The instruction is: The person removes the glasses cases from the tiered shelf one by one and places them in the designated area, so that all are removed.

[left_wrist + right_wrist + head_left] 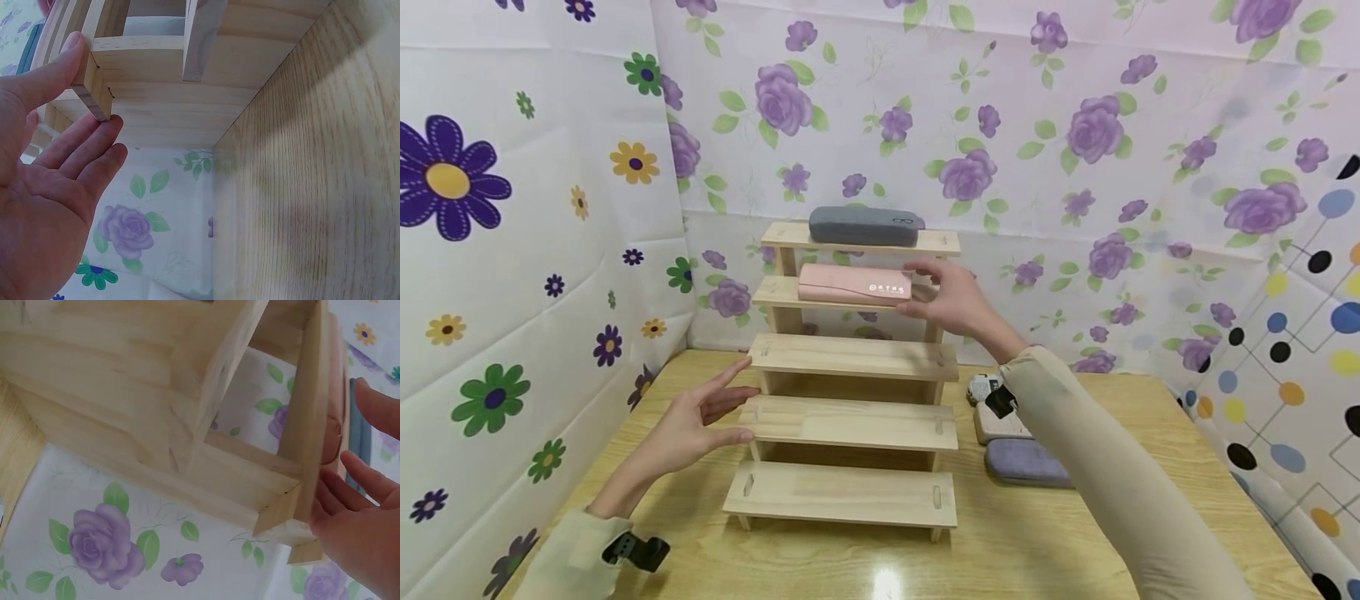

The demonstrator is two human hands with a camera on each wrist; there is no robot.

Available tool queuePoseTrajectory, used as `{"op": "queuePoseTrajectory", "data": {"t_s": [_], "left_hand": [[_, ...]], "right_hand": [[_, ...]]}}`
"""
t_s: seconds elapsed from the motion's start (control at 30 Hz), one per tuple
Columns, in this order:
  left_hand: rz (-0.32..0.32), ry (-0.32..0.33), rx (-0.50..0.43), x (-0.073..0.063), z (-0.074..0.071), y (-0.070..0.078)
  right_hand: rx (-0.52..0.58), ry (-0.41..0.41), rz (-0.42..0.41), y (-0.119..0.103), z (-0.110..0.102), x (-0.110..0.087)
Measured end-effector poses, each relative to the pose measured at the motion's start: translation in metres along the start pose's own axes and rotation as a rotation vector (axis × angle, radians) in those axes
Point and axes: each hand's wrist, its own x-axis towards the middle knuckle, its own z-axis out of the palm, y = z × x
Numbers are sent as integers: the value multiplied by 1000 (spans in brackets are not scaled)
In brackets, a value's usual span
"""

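My left hand point(692, 425) is at the left end of a stepped wooden rack point(865, 425). Its thumb rests against the front edge of the second board from the bottom, and its fingers are behind that board's end, as the left wrist view also shows. My right hand point(951, 296) reaches to the second tier from the top. Its thumb and forefinger span the right end of a pink glasses case point(850, 283) lying there, fingertips right at its corners. In the right wrist view, the fingers point(340, 487) sit by the case's end.
A grey-blue glasses case point(861, 225) lies on the top tier. Right of the rack, a purple glasses case point(1026, 462), a pale case point(996, 422) and a small white item point(981, 387) lie on the wooden table point(820, 567). Flowered cloth point(865, 108) hangs behind.
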Motion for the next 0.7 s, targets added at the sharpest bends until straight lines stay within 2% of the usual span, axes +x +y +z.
{"op": "queuePoseTrajectory", "data": {"t_s": [0.27, 0.47, 0.7], "left_hand": [[7, 3, 3, 0, 0, 0], [6, 5, 6, -1, 0, 0], [-5, 2, 7, -1, 0, 0]], "right_hand": [[49, -53, 60, 5, 7, 14], [90, -51, 41, 3, 8, 19], [126, -38, 36, 7, 7, 16]]}}
